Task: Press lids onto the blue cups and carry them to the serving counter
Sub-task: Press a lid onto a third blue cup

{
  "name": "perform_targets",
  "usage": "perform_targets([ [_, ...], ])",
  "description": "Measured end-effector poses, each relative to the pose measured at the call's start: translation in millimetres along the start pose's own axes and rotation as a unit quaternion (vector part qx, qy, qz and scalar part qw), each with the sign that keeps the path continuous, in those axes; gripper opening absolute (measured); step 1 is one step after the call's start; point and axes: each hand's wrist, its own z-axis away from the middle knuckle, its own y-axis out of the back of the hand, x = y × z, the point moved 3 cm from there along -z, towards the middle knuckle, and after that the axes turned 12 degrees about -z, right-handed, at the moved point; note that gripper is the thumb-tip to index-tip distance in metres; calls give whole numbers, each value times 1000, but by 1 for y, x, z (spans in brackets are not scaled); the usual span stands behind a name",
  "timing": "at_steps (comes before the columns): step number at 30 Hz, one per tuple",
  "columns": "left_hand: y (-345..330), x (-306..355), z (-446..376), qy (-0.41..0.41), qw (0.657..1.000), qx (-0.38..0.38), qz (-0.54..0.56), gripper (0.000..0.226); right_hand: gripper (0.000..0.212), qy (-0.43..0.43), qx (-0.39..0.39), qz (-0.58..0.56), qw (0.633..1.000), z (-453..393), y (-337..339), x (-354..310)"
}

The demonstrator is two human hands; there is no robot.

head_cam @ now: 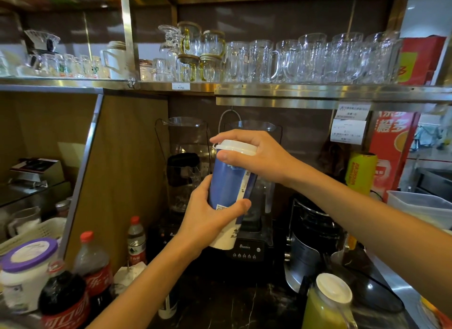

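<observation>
At the near edge of the dark bench (244, 304) I see, on my left side, two cola bottles (80, 279) with red labels and a white jar with a purple lid (27, 267). On my right side stands a pitcher of yellow-green juice (325, 306) with a white lid.

Above the bench, in the middle of my view, I hold the blue cup (228, 181) in the air, a little tilted, and it touches nothing below. My left hand (210, 216) is under and around the lower part of the cup; its grip is closed around the cup wall, with the thumb across the front near a small label. My right hand (254, 154) comes from the right and lies over the top; its grip is on the white lid (236, 146), the fingers curved over the rim and the thumb pressing on the near edge. The lid sits on the mouth of the cup; whether it is fully seated I cannot tell.

Behind the cup stand two black blenders (247, 248) with clear jars, and at their right a metal machine (308, 243). Farther, a steel shelf (293, 90) carries many clear glass mugs (318, 59), and paper slips (348, 125) hang under its right end.
</observation>
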Motion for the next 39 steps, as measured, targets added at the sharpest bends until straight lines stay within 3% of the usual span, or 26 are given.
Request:
perform_targets([
  [3,5,-1,4,4,998,-36,56,80,28,-5,-27,-28,999,0,-3,-5],
  [6,5,-3,6,14,997,-26,68,89,24,-7,-35,-25,999,-1,-4,-10],
  [14,10,5,2,2,998,46,-33,88,25,9,-12,25,1000,-6,-9,-10],
  [19,14,-1,6,35,993,-44,101,79,29,-4,-51,-44,998,-6,-11,-16],
  [23,12,-4,6,35,987,-70,140,77,31,-19,-69,-57,996,-8,-11,-16],
  [30,14,-1,0,5,1000,16,25,87,23,-16,-26,-12,999,-13,-13,-7],
  [35,12,-3,1,0,999,49,2,97,26,-13,-29,27,999,-12,-17,-7],
  [39,14,1,5,-62,992,107,-33,99,28,4,11,75,997,-11,-15,-8],
])
